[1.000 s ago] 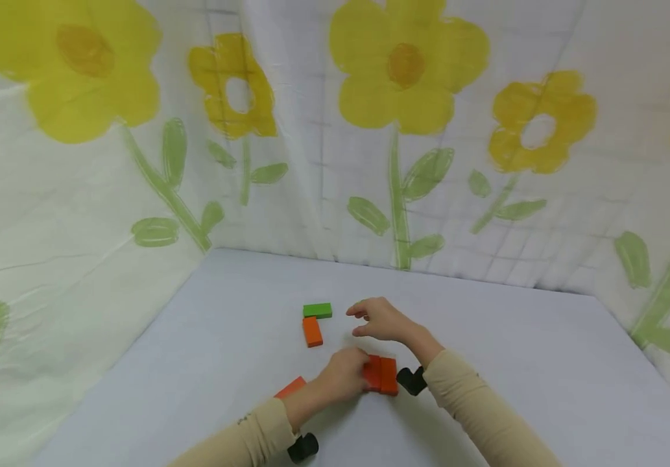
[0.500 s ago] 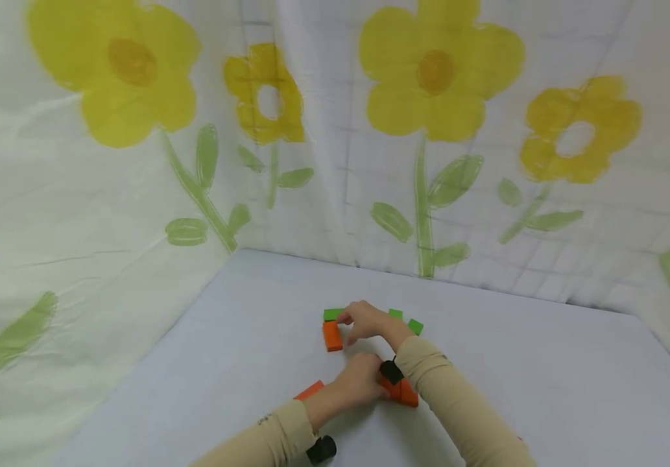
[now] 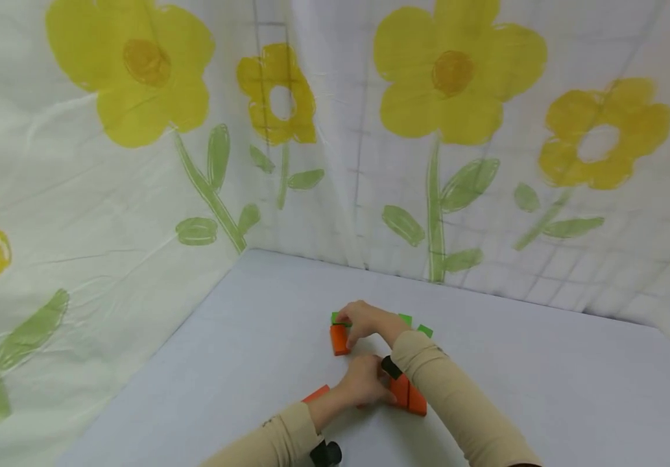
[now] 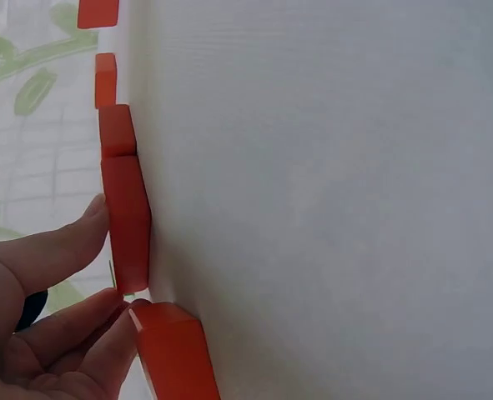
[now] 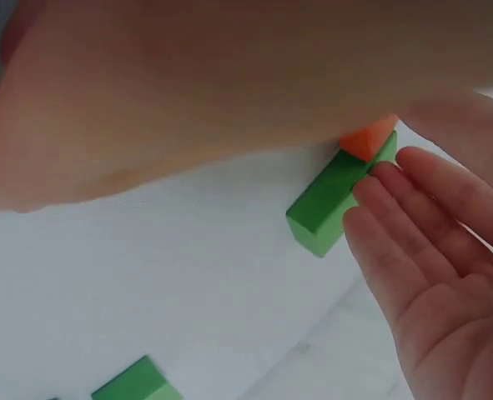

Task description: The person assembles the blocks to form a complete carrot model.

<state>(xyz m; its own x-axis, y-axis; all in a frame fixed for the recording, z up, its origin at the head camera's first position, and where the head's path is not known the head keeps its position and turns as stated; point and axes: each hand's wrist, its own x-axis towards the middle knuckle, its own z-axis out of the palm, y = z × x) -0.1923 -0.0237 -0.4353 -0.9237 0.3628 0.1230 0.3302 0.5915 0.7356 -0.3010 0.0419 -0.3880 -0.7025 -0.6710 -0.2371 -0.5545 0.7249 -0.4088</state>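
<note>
My left hand (image 3: pixel 364 381) holds a red block (image 3: pixel 399 390) that lies against a second red block (image 3: pixel 418 401) on the table. In the left wrist view the thumb meets the side of that block (image 4: pixel 126 221), with curled fingers at its end. Farther back, my right hand (image 3: pixel 366 319) reaches over an orange block (image 3: pixel 339 340), which abuts a green block (image 3: pixel 335 318). Seen from the right wrist, fairly straight fingertips touch or nearly touch the green block (image 5: pixel 325 196); the thumb is close to the orange block (image 5: pixel 369 139). Whether it presses there I cannot tell.
Two green blocks (image 3: pixel 406 319) (image 3: pixel 425 330) stand behind the right wrist. Another red block (image 3: pixel 316 394) lies partly hidden by the left wrist. Dark wrist cameras (image 3: pixel 392 367) sit on both wrists. A white cloth with painted flowers (image 3: pixel 453 72) hangs behind the table.
The right hand has moved left and down to the orange and green blocks. My left hand stays at the red blocks. The head view has turned slightly left.
</note>
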